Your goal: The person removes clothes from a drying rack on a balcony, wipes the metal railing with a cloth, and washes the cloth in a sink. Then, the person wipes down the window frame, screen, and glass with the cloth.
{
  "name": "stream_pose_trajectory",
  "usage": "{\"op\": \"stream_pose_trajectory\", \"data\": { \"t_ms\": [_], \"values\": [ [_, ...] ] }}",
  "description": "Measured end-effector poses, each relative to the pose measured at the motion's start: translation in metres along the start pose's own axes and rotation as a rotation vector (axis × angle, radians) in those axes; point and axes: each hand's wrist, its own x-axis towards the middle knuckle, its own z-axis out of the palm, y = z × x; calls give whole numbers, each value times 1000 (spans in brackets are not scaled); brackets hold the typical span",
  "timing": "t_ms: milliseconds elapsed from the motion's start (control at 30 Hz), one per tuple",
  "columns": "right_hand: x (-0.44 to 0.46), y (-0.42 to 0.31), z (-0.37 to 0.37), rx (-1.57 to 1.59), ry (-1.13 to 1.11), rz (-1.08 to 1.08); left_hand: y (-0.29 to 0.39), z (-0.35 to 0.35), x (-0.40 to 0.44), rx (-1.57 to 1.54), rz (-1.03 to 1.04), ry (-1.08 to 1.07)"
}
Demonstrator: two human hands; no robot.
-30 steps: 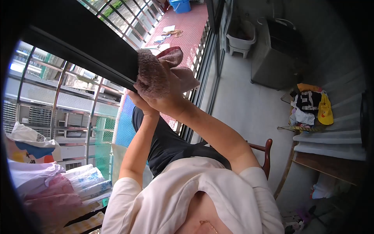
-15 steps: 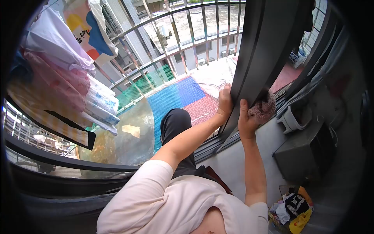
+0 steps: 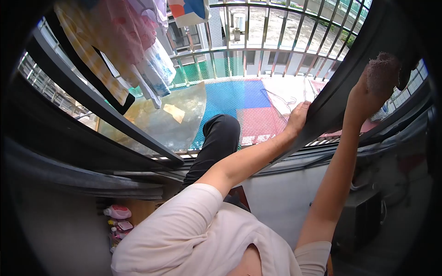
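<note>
A fluffy, brownish-pink cloth [image 3: 383, 72] sits in the right grip [image 3: 365, 95], which looks closed on it, high by a broad, dark metal window post [image 3: 338, 87]; shade hides whether the cloth touches metal. The left grip [image 3: 298, 118] rests lower, against the post's other edge, its fingers partly hidden, so I can't tell whether it clasps. I'd say it goes best with the cloth spread flat, even pressure along the post, and the left grip bracing. Just beyond the left grip lies a white, flat sheet [image 3: 283, 92]. Well apart from both grips, past the left sleeve, a pink plastic bottle [image 3: 119, 212] sits near smaller bottles [image 3: 123, 225]; I can't make out their contents.
</note>
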Motion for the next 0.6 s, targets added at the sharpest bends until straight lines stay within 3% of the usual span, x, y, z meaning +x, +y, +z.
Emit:
{"op": "stream_pose_trajectory", "data": {
  "t_ms": [100, 133, 300, 400, 600],
  "values": [
    [3, -8, -5, -59, -16, 16, 71, 23, -10, -63, 97, 20],
    [4, -11, -6, -31, 4, 11, 71, 30, 4, -209, 201, -26],
    [8, -21, -13, 87, -23, 102, 62, 30, 42, -23, 120, -68],
    [10, -25, -16, 57, -48, 147, 60, 26, 44, 369, 212, -20],
    [11, -28, -19, 48, -76, 202, 62, 31, 26, 367, 285, 97]
  ]
}}
